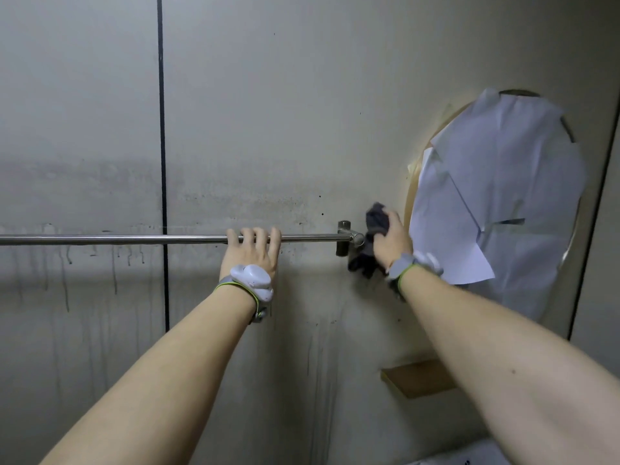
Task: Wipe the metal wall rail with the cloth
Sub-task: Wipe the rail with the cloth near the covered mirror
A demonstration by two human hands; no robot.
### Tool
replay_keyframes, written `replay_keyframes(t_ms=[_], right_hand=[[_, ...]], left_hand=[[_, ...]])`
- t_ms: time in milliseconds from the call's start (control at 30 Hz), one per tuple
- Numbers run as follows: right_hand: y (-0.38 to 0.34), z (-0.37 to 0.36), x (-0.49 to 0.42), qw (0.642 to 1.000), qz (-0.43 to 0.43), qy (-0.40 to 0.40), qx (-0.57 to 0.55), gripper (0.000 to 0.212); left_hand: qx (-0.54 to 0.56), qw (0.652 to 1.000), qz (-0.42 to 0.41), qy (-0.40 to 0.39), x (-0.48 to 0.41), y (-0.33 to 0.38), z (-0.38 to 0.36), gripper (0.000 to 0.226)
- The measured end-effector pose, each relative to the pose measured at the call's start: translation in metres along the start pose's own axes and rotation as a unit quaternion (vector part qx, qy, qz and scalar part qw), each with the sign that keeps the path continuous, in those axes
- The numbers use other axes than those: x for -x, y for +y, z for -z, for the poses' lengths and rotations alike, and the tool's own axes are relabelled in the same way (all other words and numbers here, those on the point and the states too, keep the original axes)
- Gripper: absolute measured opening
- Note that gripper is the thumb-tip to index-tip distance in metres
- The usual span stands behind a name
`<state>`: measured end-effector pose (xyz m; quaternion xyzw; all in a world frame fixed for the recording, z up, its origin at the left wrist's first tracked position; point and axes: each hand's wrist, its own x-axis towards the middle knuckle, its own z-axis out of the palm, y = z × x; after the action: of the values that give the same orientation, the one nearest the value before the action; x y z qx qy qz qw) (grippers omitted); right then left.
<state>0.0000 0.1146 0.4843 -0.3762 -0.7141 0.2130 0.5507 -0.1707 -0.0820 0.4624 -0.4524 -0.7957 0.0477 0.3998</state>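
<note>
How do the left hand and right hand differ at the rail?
The left hand grips the bare rail with fingers curled over it; the right hand holds a dark cloth. The left hand sits along the rail, the right hand at its end bracket. Both wear grey wrist bands.

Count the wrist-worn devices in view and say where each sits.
2. The left-wrist device sits just below the left hand gripping the rail; the right-wrist device sits below the right hand holding the cloth. None seems hidden.
</note>
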Motion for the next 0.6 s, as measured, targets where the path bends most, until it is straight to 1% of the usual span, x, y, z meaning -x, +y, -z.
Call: replay_keyframes(t_ms=[33, 67, 100, 167, 200, 233, 333, 367, 433, 467, 500, 533, 600], right_hand=[[-0.020, 0.002, -0.009, 0.998, 0.025, -0.029, -0.043, 0.058], [-0.038, 0.001, -0.013, 0.995, 0.051, -0.068, -0.052, 0.056], [-0.051, -0.004, -0.014, 0.991, 0.075, -0.109, -0.018, 0.053], [-0.058, -0.014, -0.010, 0.971, 0.106, -0.177, 0.119, 0.045], [-0.055, -0.015, -0.007, 0.960, 0.107, -0.188, 0.178, 0.042], [-0.050, -0.015, -0.004, 0.955, 0.107, -0.190, 0.203, 0.038], [-0.044, -0.006, -0.005, 0.967, 0.097, -0.189, 0.141, 0.022], [-0.050, -0.004, -0.009, 0.971, 0.082, -0.177, 0.137, 0.024], [-0.061, -0.001, -0.020, 0.972, 0.059, -0.128, 0.189, 0.029], [-0.067, -0.002, -0.023, 0.968, 0.066, -0.109, 0.217, 0.030], [-0.073, -0.007, -0.025, 0.964, 0.083, -0.108, 0.230, 0.030], [-0.078, -0.013, -0.024, 0.957, 0.101, -0.132, 0.239, 0.031], [-0.076, -0.020, -0.018, 0.929, 0.132, -0.206, 0.277, 0.032]], left_hand=[[-0.001, 1.000, 0.000, -0.002, -0.001, 0.000, -0.001, 0.079], [-0.001, 1.000, 0.001, -0.002, -0.001, 0.000, -0.001, 0.080], [0.000, 1.000, 0.003, -0.001, -0.001, 0.000, -0.002, 0.080], [0.002, 1.000, 0.005, -0.001, 0.000, 0.000, -0.003, 0.081], [0.001, 1.000, 0.004, -0.002, 0.000, 0.001, -0.003, 0.082], [0.000, 1.000, 0.004, -0.002, 0.000, 0.001, -0.002, 0.082], [0.002, 1.000, 0.003, -0.002, 0.000, 0.001, -0.001, 0.082], [0.003, 1.000, 0.003, -0.001, 0.000, -0.002, 0.000, 0.082], [0.011, 1.000, 0.000, -0.004, 0.000, -0.002, 0.001, 0.081], [0.014, 1.000, -0.002, -0.006, -0.001, -0.002, 0.001, 0.081], [0.017, 1.000, -0.002, -0.009, -0.001, -0.003, 0.001, 0.082], [0.019, 1.000, 0.000, -0.013, -0.002, -0.002, 0.000, 0.083], [0.020, 1.000, 0.001, -0.016, -0.002, -0.001, 0.000, 0.084]])
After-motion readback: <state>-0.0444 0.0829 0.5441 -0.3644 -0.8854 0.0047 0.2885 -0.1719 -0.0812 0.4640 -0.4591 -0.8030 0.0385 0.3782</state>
